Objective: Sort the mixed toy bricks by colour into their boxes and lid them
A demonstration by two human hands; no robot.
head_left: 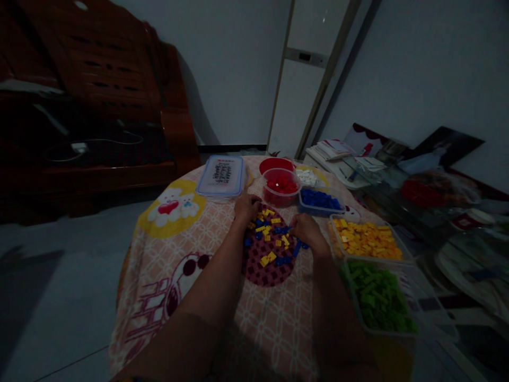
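Observation:
Yellow building bricks (269, 259) and blue building bricks (283, 260) lie scattered on a dark red, square-patterned patch of the tablecloth. My left hand (247, 208) is at the far left edge of this pile, fingers curled together; whatever may be between them is too dark and small to make out. At the pile's right side, my right hand (308, 232) closes its fingertips on a blue brick (290, 229). More blue pieces (297, 247) lie just below that hand.
Beyond the hands stand a lidded box (221, 178), a round tub of red bricks (281, 185) and white bricks (307, 178). Containers of blue (320, 200), yellow (368, 240) and green bricks (377, 297) line the right. A glass table (421, 212) adjoins; a wooden bench (175, 116) stands left.

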